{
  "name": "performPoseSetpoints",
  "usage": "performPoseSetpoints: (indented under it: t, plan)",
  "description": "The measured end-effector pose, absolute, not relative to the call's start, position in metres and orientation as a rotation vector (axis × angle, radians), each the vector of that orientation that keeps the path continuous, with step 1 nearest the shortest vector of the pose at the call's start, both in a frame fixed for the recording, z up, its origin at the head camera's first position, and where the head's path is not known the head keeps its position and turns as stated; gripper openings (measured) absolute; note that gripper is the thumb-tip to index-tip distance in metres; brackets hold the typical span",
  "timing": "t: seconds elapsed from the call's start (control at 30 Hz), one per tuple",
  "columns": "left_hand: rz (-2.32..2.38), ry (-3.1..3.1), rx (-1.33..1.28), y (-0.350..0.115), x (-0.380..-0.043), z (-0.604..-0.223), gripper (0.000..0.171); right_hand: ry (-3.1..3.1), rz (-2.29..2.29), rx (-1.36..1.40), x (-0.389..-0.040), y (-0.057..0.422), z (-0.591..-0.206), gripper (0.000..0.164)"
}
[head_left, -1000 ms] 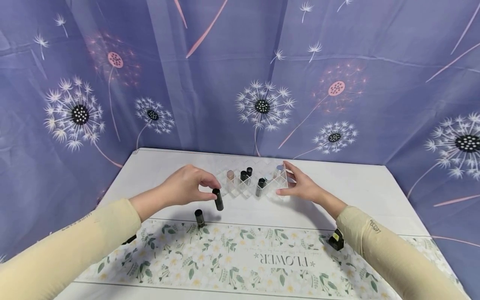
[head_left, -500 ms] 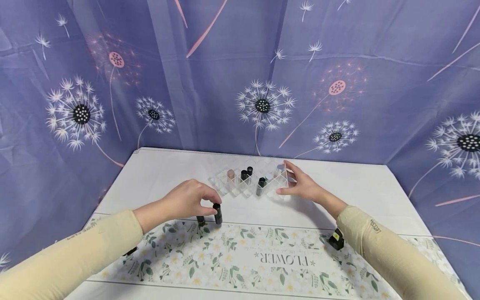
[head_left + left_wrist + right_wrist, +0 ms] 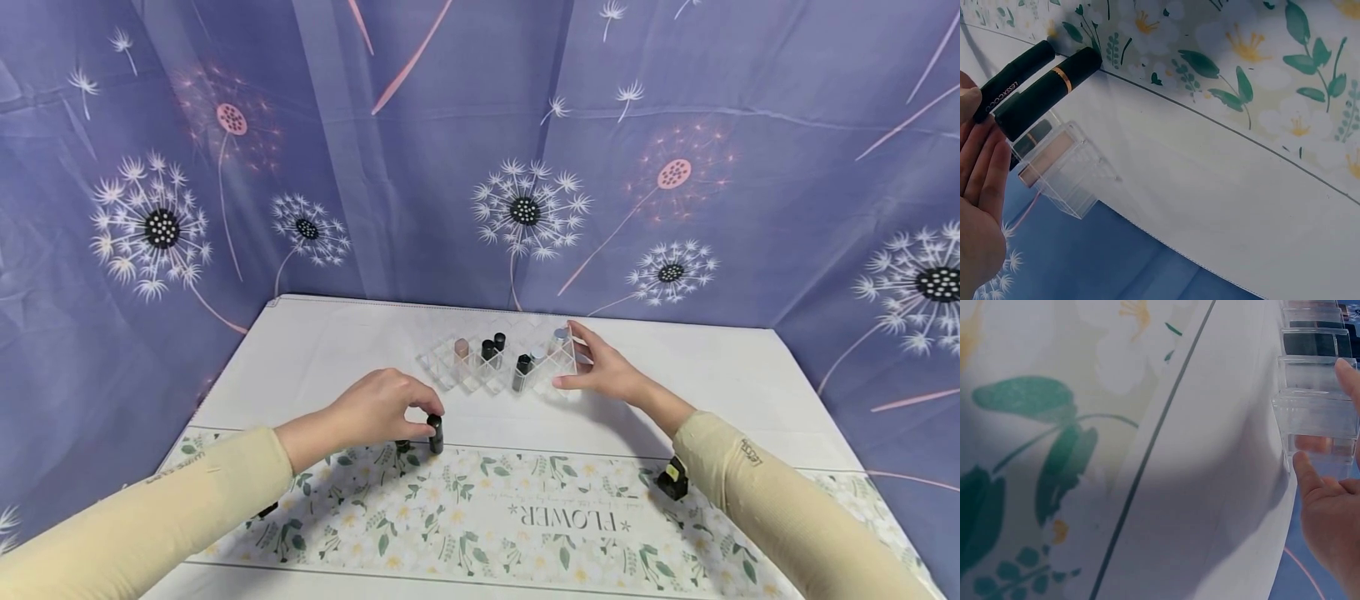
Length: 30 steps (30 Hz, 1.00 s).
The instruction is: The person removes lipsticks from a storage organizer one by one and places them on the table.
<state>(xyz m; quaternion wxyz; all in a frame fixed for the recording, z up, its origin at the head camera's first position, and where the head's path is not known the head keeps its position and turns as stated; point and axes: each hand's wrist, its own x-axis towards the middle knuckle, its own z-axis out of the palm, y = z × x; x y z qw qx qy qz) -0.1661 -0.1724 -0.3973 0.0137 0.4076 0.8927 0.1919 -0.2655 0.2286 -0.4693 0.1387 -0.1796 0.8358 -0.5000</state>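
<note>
My left hand [image 3: 386, 408] pinches the top of a black lipstick tube [image 3: 436, 436] between thumb and fingers. The tube is upright at the edge of the flower-printed strip; in the left wrist view, pale lettering shows on this lipstick tube [image 3: 1015, 81]. Beside it stands a second black lipstick tube with a gold band [image 3: 1047, 94], mostly hidden behind the hand in the head view. My right hand [image 3: 603, 371] holds the right end of a clear acrylic lipstick organizer [image 3: 468, 379], thumb at the front, fingers at the side. Several lipsticks stand in its slots, among them a pinkish one [image 3: 461, 350].
A black item with a yellow label [image 3: 672, 481] lies by the right forearm. Another small dark item [image 3: 267, 508] shows partly past the left sleeve. The white tabletop [image 3: 720, 400] ends at a purple dandelion curtain [image 3: 420, 167].
My left hand has come down and towards me, bringing the lipstick tube from above the white tabletop to the edge of the flowered strip. My right hand keeps its place on the organizer.
</note>
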Motion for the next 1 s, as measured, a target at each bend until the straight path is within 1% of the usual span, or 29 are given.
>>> performPoseSetpoints:
  t: [0.63,0.77,1.0]
  plan:
    - [0.577,2.797,1.261,-0.172,-0.1664,-0.4049,0.019,2.413,-1.451,-0.523,-0.2645,0.2281,-0.4706,0.113]
    - [0.581,2.795,1.246,-0.1729,-0.1652,-0.4035,0.022,2.412,-1.455,-0.527,-0.264,0.2278,-0.4695,0.114]
    - [0.584,2.811,1.216,-0.1744,-0.1656,-0.3967,0.033,2.41,-1.456,-0.528,-0.2647,0.2277,-0.4695,0.116]
